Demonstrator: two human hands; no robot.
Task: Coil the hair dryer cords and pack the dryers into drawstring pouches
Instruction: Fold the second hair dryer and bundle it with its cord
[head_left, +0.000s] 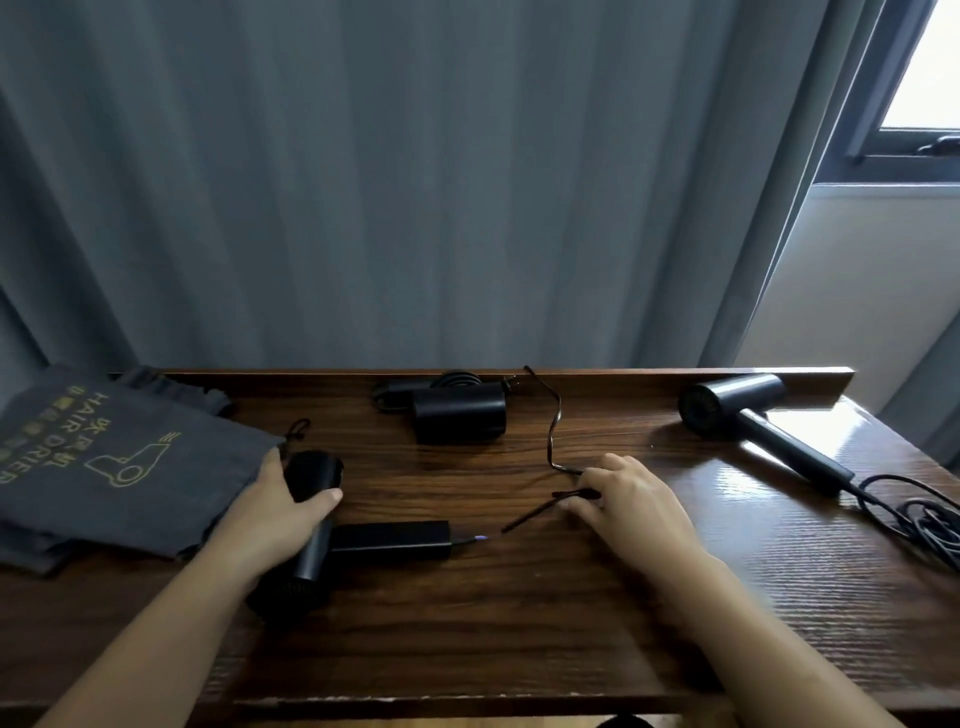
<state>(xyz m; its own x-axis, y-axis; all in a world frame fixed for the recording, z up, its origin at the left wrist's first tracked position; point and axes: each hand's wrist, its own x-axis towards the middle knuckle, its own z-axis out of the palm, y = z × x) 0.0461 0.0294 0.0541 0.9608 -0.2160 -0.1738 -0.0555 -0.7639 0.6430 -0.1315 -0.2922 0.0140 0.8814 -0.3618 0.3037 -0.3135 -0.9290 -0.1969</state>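
Near dryer (311, 525) lies front-left on table (519, 649); left hand (280, 504) curls round its barrel. Right hand (628, 499) apparently pinches cord (553, 431), fingertips hidden. Pouches (119, 467) far left. Advice: steady dryer, gather even, loose loops.

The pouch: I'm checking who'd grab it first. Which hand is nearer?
Left. The left hand holds a dryer right at the pouch edge; the right hand pinches the cord, well away.
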